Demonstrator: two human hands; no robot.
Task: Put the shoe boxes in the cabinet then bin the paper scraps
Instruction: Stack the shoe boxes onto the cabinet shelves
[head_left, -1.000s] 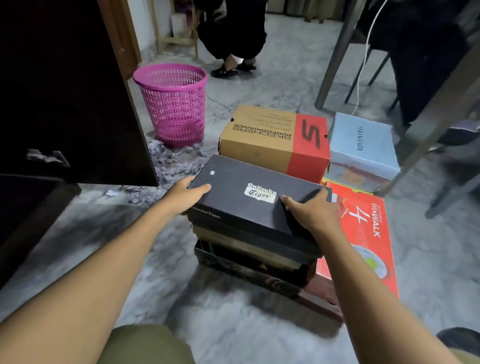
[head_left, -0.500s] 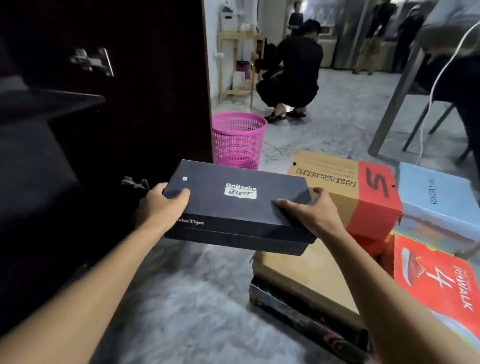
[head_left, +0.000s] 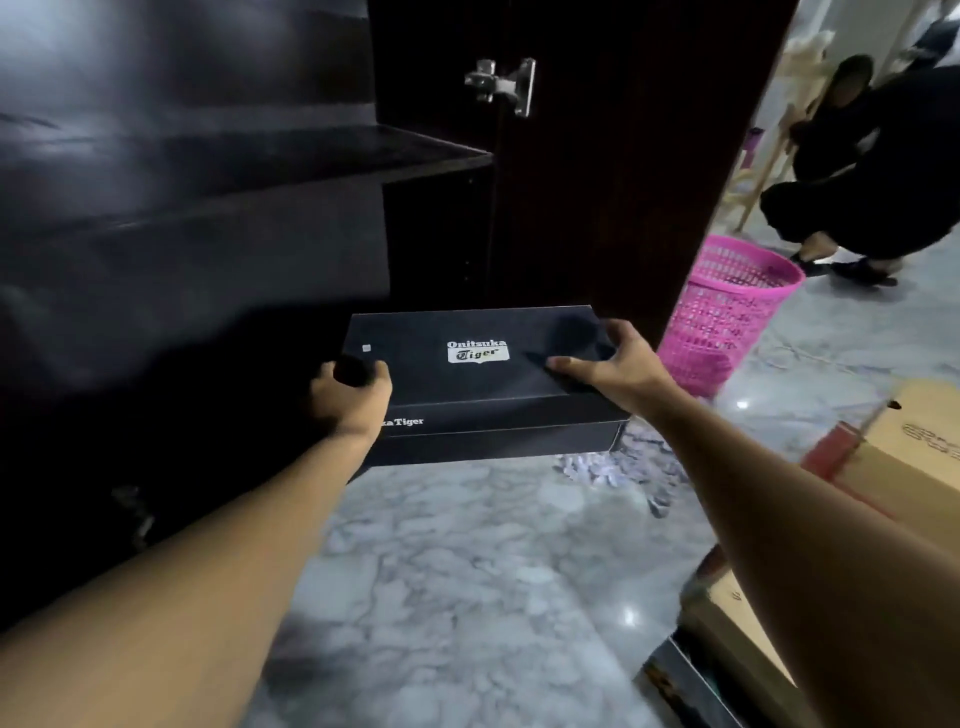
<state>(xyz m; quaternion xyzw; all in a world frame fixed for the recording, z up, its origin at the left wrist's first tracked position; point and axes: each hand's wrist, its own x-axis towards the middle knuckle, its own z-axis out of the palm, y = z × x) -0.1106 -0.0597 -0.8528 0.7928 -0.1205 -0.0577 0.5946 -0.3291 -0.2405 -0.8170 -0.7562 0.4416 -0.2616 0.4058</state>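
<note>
Black shoe box (head_left: 483, 384) held level, clear of the floor (head_left: 467, 571), both hands on it. Left hand (head_left: 353, 397) curled tight round the left end. Right hand (head_left: 621, 364) spread wider: thumb flat on the lid, fingers hooked over the far right edge. Box is just in front of the open cabinet (head_left: 208, 234), lower than its shelf (head_left: 311, 150); door (head_left: 623, 156) at 12 o'clock. From the box: pink bin (head_left: 727, 312) at 2 o'clock, paper scraps (head_left: 623, 467) at 5 o'clock, cardboard boxes (head_left: 909, 467) at 4 o'clock.
</note>
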